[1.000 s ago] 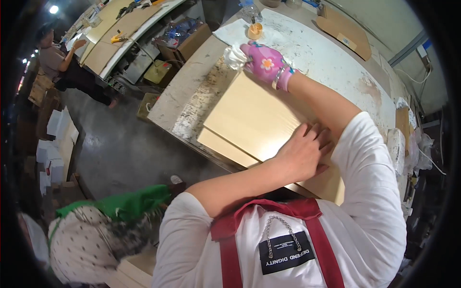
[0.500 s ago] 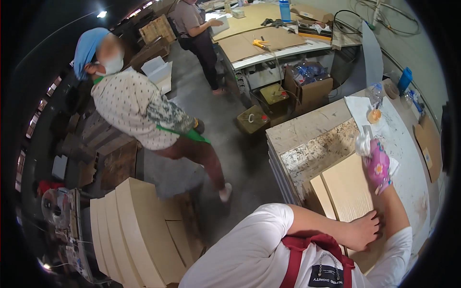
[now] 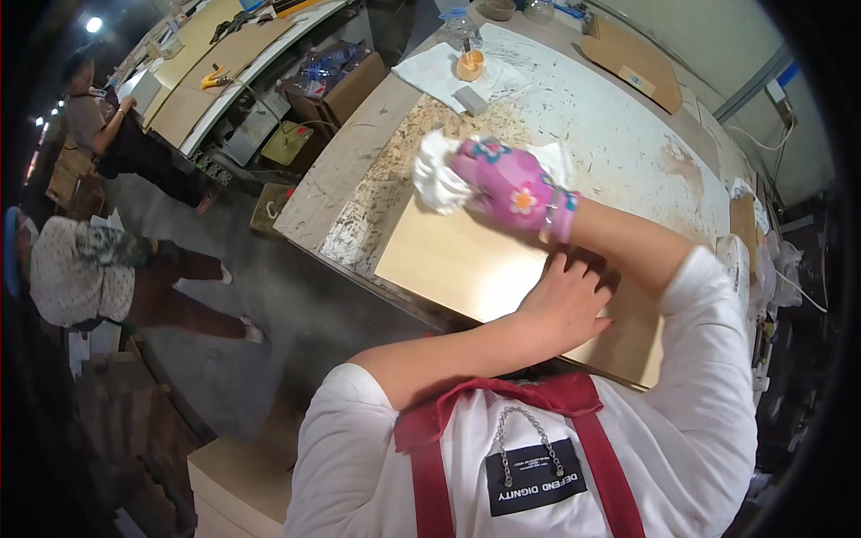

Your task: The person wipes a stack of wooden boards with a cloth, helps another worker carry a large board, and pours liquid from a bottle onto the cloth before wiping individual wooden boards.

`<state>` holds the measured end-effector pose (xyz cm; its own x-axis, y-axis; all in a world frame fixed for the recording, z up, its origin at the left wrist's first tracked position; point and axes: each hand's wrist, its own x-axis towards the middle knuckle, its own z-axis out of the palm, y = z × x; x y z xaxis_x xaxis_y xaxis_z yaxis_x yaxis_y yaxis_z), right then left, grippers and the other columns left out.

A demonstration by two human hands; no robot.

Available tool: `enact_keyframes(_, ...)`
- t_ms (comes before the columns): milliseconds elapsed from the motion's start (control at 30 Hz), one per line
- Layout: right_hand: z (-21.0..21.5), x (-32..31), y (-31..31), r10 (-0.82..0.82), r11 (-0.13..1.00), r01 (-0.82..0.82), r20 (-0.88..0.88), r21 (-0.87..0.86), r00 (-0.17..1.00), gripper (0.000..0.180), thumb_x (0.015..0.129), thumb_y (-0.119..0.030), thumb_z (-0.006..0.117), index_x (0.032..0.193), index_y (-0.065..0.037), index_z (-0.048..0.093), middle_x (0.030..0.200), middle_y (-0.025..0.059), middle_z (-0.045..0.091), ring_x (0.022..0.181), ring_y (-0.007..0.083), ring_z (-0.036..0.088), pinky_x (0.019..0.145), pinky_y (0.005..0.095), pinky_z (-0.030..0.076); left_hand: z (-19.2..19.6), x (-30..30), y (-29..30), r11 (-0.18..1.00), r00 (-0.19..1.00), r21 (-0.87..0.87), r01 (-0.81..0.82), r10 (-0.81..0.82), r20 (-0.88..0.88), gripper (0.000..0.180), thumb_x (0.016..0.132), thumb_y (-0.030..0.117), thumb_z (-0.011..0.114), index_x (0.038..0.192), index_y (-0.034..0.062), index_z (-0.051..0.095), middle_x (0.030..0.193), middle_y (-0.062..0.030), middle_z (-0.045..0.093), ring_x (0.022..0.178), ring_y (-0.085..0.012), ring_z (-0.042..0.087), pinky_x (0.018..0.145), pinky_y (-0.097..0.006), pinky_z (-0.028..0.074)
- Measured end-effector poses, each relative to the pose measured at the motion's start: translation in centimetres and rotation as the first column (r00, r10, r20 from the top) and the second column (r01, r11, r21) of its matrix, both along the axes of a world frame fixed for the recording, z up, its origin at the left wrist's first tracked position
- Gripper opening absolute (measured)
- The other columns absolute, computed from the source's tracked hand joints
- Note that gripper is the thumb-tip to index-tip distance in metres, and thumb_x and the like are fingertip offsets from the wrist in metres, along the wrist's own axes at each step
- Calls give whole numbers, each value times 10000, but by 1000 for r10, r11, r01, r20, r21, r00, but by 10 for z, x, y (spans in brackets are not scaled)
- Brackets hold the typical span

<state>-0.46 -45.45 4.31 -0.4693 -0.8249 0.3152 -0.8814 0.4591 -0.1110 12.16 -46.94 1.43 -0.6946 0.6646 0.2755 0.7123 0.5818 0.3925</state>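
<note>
Around the work, dim workshop with grey floor [image 3: 224, 377]; under the work, scratched white counter [image 3: 619, 134] with brown stains. Upon it, close before the body, pale cream board [image 3: 448, 260], with long axis slanting from far left to near right, as far as visible. In the right hand [image 3: 516, 188], gloved in pink flowers, closed grip around crumpled white cloth [image 3: 439, 175], over the board's far left corner; whether pressed on it, cannot tell exactly. From this grip toward the body and to the right, most of the board. On its middle part, bare left hand [image 3: 565, 309], with bent, loosely spread fingers and nothing visible held. Nearer to the far corner with the right hand, nearer to the near edge with the left. Beyond the cloth, apart from the board, small grey block [image 3: 471, 100].
</note>
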Motion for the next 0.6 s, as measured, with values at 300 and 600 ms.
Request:
enact_keyframes(300, -7, -21, -23, -42, 996, 52, 141, -71, 989, 230, 731, -166, 595, 929, -109, 493, 783, 140, 547, 770, 324, 581, 631, 417, 482, -8, 8, 10, 991, 994, 119, -56, 66, -89, 573, 764, 450, 572, 1201, 84, 518, 1236, -147, 458, 1197, -336, 348, 994, -491, 262)
enact_keyframes(600, -6, -40, -1, 106, 988, -75, 242, -134, 965, 201, 771, -163, 587, 946, -65, 591, 820, 115, 636, 777, 269, 619, 727, 364, 487, -6, 7, 8, 1000, 1000, 23, -4, 5, -22, 575, 788, 441, 556, 1218, 62, 512, 1281, -158, 434, 1228, -339, 339, 991, -483, 264)
